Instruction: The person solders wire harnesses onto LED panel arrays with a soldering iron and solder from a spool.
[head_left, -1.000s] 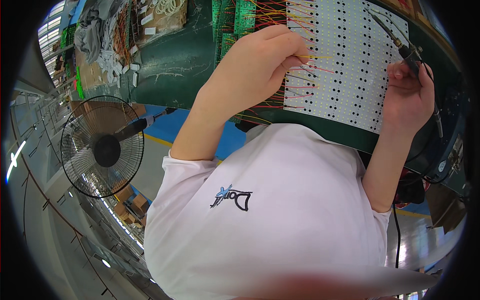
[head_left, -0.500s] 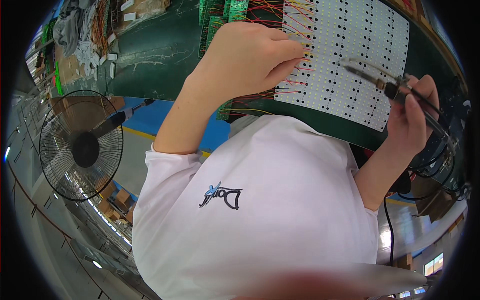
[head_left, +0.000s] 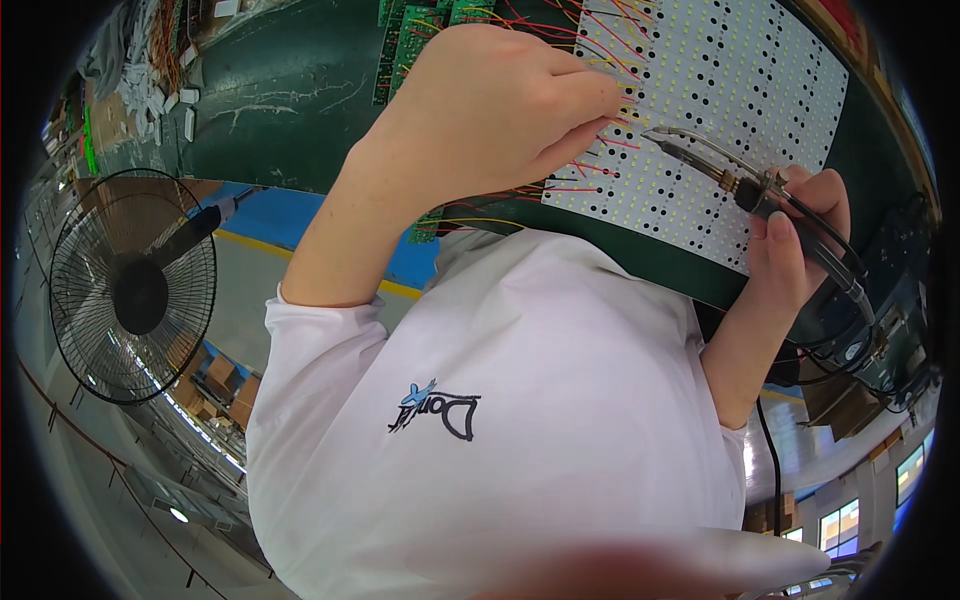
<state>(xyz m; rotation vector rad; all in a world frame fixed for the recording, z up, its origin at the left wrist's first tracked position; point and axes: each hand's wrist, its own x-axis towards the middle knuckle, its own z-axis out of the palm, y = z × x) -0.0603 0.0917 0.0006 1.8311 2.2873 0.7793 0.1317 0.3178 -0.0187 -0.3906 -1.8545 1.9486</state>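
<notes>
A white LED panel [head_left: 735, 105], dotted with rows of small yellowish lights and black holes, lies on the green table. At its left edge my left hand [head_left: 490, 115] is closed in a pinch on a thin wire; the fingertips hide most of the grip. Red, yellow and black wires [head_left: 600, 45] run from the panel to green circuit boards [head_left: 408, 50] partly behind that hand. My right hand [head_left: 800, 235] is wrapped round the handle of a soldering iron [head_left: 735, 188], which has a thin metal guide tube alongside. The iron's tip is over the panel, close to my left fingertips.
On the left, a black fan [head_left: 135, 290] stands beside the green table [head_left: 270, 120]. Small white parts [head_left: 175, 105] and bundled wires lie at the table's far left. Black cables [head_left: 800, 365] hang at the right, near dark equipment [head_left: 895, 290].
My right hand has brought the soldering iron leftward, so its tip is nearer my left fingertips. My left hand keeps its pinch at the panel's edge. The whole view has shifted slightly.
</notes>
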